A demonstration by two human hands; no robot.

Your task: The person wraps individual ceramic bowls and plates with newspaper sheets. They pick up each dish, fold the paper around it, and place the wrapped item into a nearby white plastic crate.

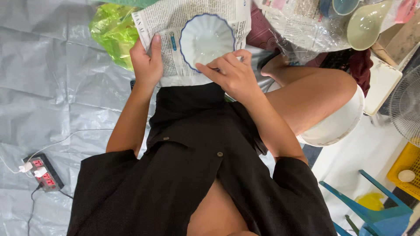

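A small white bowl with a scalloped blue rim [205, 39] rests on a sheet of newspaper [175, 26] in front of me. My right hand [232, 74] grips the bowl's near rim, fingers curled over the edge. My left hand [146, 61] holds the newspaper's left edge, thumb on top of the sheet. My dark shirt and bent right knee fill the lower middle of the view.
A green plastic bag [113, 28] lies left of the paper on grey plastic sheeting [52, 78]. Wrapped dishes and a pale green bowl [367, 24] sit top right. A power strip [43, 172] lies at left. A fan [407, 105], yellow crate [404, 168] and blue chair [376, 209] stand at right.
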